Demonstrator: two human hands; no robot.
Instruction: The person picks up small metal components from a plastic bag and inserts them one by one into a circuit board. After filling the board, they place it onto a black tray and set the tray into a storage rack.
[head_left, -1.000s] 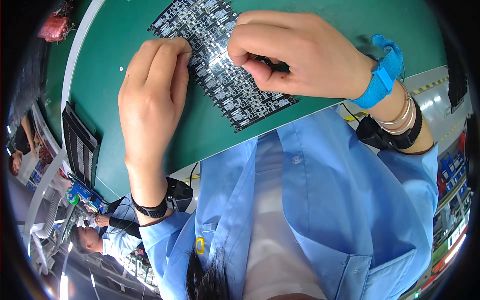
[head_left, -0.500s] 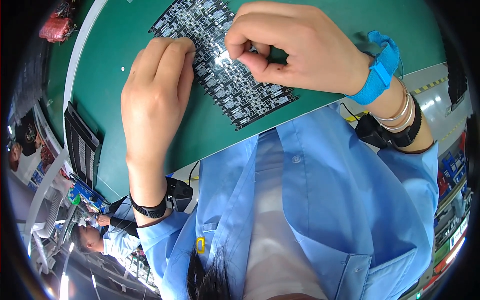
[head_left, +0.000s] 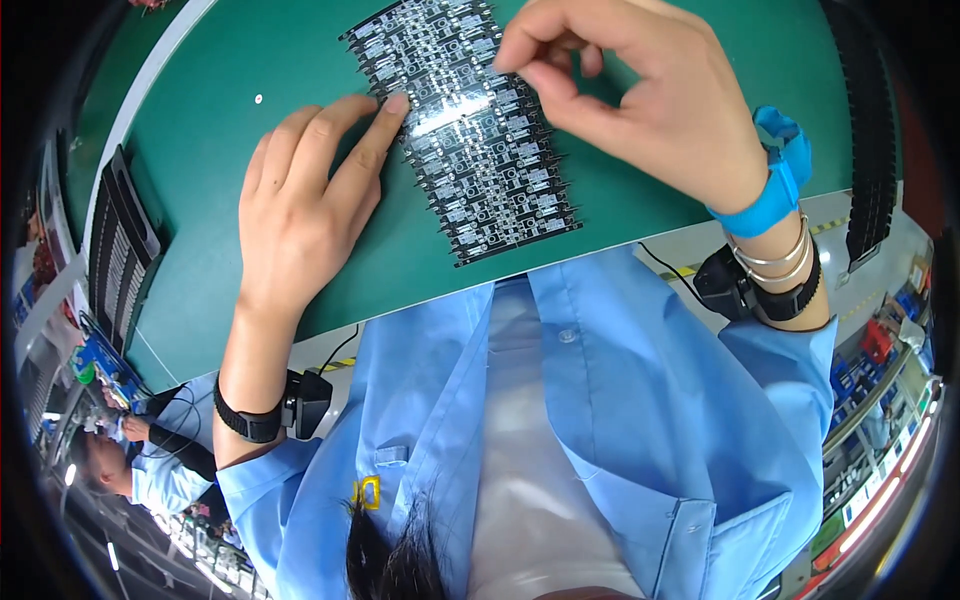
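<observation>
A black circuit board panel [head_left: 490,180] with rows of repeated pale patterns lies on the green table, light glaring off its middle. My left hand [head_left: 310,190] rests at its left edge, fingers bent but apart, the index fingertip touching the border. Over the upper right edge hovers my right hand [head_left: 640,90], thumb and index finger brought together in a pinch. Whatever might sit between those fingertips is too small to make out. A blue strap [head_left: 765,180] circles my right wrist.
On the green table [head_left: 200,200], a small white ring [head_left: 258,99] lies left of the panel. Black slotted racks stand at the left [head_left: 125,250] and right [head_left: 872,150]. Beyond the table at lower left, another person [head_left: 150,470] sits at a bench.
The panel appears more upright in view. My right hand has moved off the panel's middle toward its right edge. My left fingers have spread, the index reaching onto the border.
</observation>
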